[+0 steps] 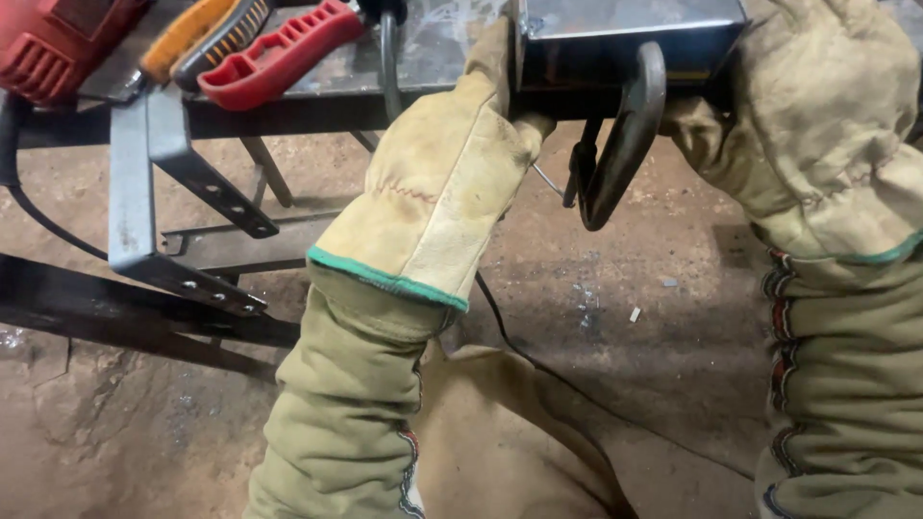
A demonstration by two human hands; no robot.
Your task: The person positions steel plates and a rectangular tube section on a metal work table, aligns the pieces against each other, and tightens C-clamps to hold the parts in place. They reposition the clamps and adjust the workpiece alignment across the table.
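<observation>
Both my hands wear thick tan leather gloves with green-edged cuffs. My left hand [437, 183] presses its fingers up against the left end of a grey metal box piece [625, 38] on the workbench edge. My right hand [827, 125] wraps the right end of the same piece. A dark curved clamp jaw [625, 144] hooks under the piece between my hands, with a thin wire beside it.
A red power tool [53, 43], an orange-and-black handled tool [197, 34] and a red clamp handle [279, 53] lie on the steel bench [317, 106]. A perforated metal bracket [144, 192] hangs below. A black cable [577, 384] crosses the dirt floor [625, 317].
</observation>
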